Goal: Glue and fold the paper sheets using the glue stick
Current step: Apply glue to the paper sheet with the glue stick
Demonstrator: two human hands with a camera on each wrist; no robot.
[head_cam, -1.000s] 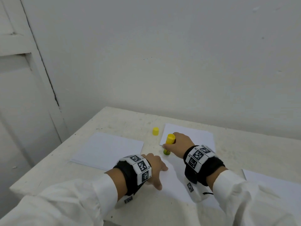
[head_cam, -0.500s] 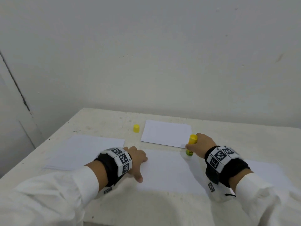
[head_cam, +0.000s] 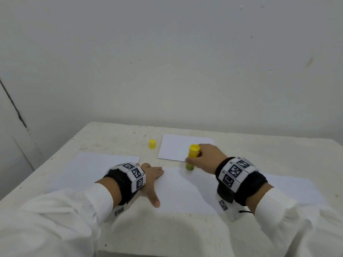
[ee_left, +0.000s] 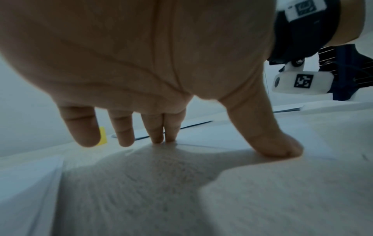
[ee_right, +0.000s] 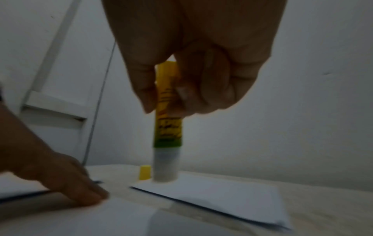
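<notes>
A white paper sheet (head_cam: 185, 190) lies flat on the table in front of me. My left hand (head_cam: 154, 175) presses its left edge, fingers straight and spread, thumb (ee_left: 278, 146) down on the paper. My right hand (head_cam: 196, 160) grips the uncapped yellow glue stick (head_cam: 193, 156) upright, tip down at the sheet's far edge. In the right wrist view the glue stick (ee_right: 167, 124) is pinched between thumb and fingers, its white tip low over the paper. The yellow cap (head_cam: 152, 143) stands alone further back.
A smaller folded sheet (head_cam: 174, 147) lies just behind the glue stick. More white sheets lie at the left (head_cam: 96, 167) and at the right (head_cam: 289, 188). The table (head_cam: 111, 138) ends at a white wall behind; its left edge drops off by a door.
My right hand swept the glue stick to the right along the sheet's far edge, then back towards the left. My left hand stayed pressed on the sheet's left edge.
</notes>
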